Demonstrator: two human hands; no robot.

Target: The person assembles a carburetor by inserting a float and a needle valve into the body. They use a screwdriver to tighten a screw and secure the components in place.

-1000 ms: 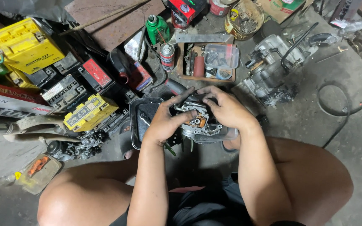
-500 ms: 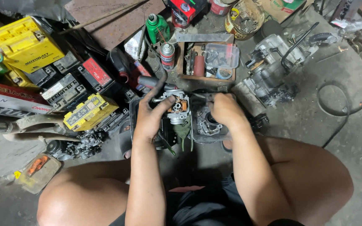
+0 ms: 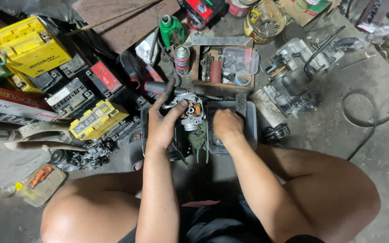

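A small metal carburettor (image 3: 191, 112) is held up in the left hand (image 3: 162, 126), whose fingers are curled around its left side with the thumb and forefinger closed on the body; it sits just above the centre of the view, over the gap between two dark trays. The right hand (image 3: 226, 126) is lowered, knuckles up, into the grey plastic tray (image 3: 250, 126) at about 3 o'clock from the carburettor; its fingers are bent downward and hidden, so whether anything is gripped cannot be told. Green tubing (image 3: 198, 141) hangs from the carburettor at 6 o'clock. A wooden box of small parts (image 3: 197, 67) lies at 12 o'clock, with a spray can (image 3: 182, 60) and a green bottle (image 3: 171, 29) just beside it. Toward 9 and 10 o'clock, yellow and black batteries (image 3: 96, 118) are stacked closely together. An engine part (image 3: 289, 76) with black hoses is set at 2 o'clock on the concrete floor (image 3: 383, 148). The person's bare knees frame the lower view.
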